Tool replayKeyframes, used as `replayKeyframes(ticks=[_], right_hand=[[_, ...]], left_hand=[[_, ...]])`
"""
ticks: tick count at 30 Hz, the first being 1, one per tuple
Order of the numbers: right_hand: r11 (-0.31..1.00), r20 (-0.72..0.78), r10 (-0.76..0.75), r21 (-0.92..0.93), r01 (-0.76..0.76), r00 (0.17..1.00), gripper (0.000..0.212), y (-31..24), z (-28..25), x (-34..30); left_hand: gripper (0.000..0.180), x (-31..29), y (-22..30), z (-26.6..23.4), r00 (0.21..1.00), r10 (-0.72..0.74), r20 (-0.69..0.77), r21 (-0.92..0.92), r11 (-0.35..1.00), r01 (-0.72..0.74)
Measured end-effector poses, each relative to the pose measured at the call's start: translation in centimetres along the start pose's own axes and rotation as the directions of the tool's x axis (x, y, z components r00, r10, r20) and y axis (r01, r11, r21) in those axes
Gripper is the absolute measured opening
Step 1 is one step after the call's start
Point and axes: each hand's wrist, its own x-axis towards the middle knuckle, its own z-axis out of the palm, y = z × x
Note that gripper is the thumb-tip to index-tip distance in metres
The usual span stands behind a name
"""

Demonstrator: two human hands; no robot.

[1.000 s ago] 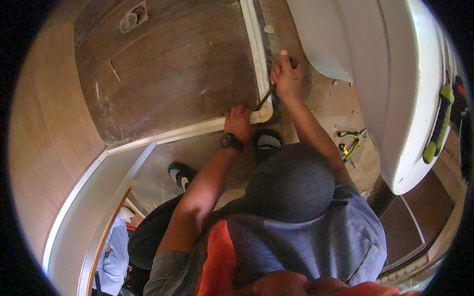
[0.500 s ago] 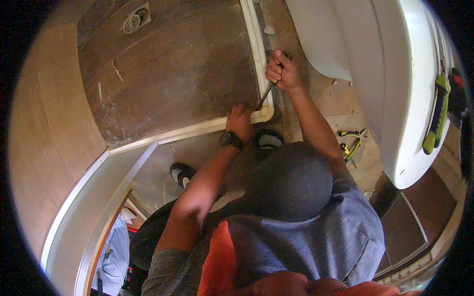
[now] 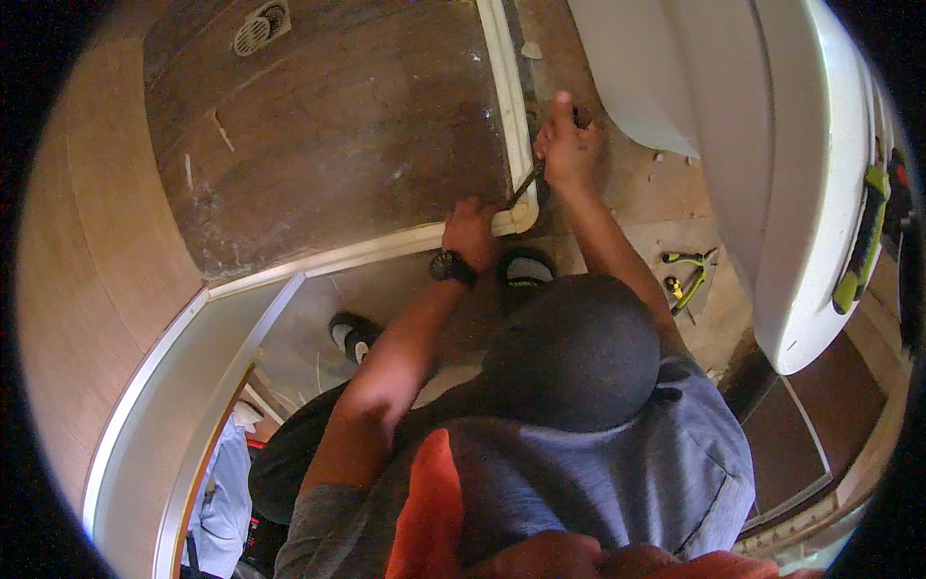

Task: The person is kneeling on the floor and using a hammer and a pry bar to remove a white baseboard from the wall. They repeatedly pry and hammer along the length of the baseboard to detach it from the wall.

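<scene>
My right hand (image 3: 571, 152) is closed around a dark, slim tool (image 3: 524, 187) with a straight shaft; its handle is mostly hidden in my palm. The shaft slants down and left, its tip at the inner side of the white edging strip (image 3: 509, 106) by the rounded corner. My left hand (image 3: 470, 234), below a dark wristwatch, has its fingers curled over the front run of that strip, close to the tool's tip. Whether they also touch the tip cannot be seen. The strip borders a brown shower floor (image 3: 338, 135).
A round drain grate (image 3: 253, 36) lies at the far left. Green-handled pliers (image 3: 687, 280) rest on the tiles at my right, below a white basin (image 3: 801, 241) with a green-black tool (image 3: 861, 241) on its rim. A glass panel (image 3: 183, 386) stands left. My shoe (image 3: 528, 269) is near the corner.
My right hand has shifted slightly right and down and turned, and the tool's shaft now leans lower. My left hand has stayed at the strip. The view has shifted slightly.
</scene>
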Motion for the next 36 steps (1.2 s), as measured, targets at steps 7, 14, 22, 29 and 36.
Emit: replayKeyframes(ticks=[7, 14, 22, 29, 36], right_hand=[[0.957, 0.27, 0.183, 0.17, -0.234, 0.945, 0.045, -0.1, -0.5, 1.6], [0.892, 0.628, 0.156, 0.241, -0.381, 0.763, 0.037, 1.1, -1.6, 4.3], [0.916, 0.54, 0.211, 0.183, -0.358, 0.815, 0.037, 1.0, -1.3, 3.8], [0.984, 0.292, 0.134, 0.07, -0.161, 0.947, 0.037, -0.5, -0.3, 1.8], [0.898, 0.287, -0.163, -0.353, 0.263, 0.944, 0.028, 0.2, -2.2, 1.4]], left_hand=[[0.047, 0.2, -0.1, -0.2, 1.0, 0.015, 0.006, 0.074, 0.997, -0.016], [0.047, 0.1, -0.5, 0.0, 0.999, 0.032, 0.016, 0.072, 0.997, -0.033], [0.046, 0.2, -0.2, -1.2, 0.995, 0.083, 0.06, 0.049, 0.995, -0.086], [0.044, 7.7, 1.2, -6.5, 0.987, 0.058, -0.152, -0.424, 0.898, -0.118], [0.04, 13.3, 10.3, -7.6, 0.981, -0.043, -0.19, -0.579, 0.811, -0.077]])
